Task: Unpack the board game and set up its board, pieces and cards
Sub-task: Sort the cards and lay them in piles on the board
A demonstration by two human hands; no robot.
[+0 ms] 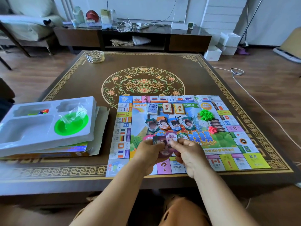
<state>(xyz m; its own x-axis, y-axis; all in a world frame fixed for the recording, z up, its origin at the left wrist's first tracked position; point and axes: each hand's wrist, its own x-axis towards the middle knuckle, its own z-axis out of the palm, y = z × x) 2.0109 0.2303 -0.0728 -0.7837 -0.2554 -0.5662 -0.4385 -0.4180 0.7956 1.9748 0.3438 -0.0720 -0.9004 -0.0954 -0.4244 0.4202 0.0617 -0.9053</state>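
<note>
The paper game board (231, 128) lies flat on the table's right half. Three card decks (167, 108) sit in a row near its top. Below them lie several small stacks of play money (169, 124). Green houses (206, 115) and red pieces (213, 130) are heaped at the board's right. Over the board's near edge, my left hand (149, 152) and my right hand (189, 153) both grip a fanned bundle of play money notes (169, 141); a pink 500 note shows on top.
A white plastic tray (29, 128) rests on the game box (65, 152) at the left, holding a green bowl (71, 124) with a clear bag and some coloured pawns (43, 111). A glass ashtray (95, 56) stands at the far left corner. A white cable (254, 98) runs along the floor on the right.
</note>
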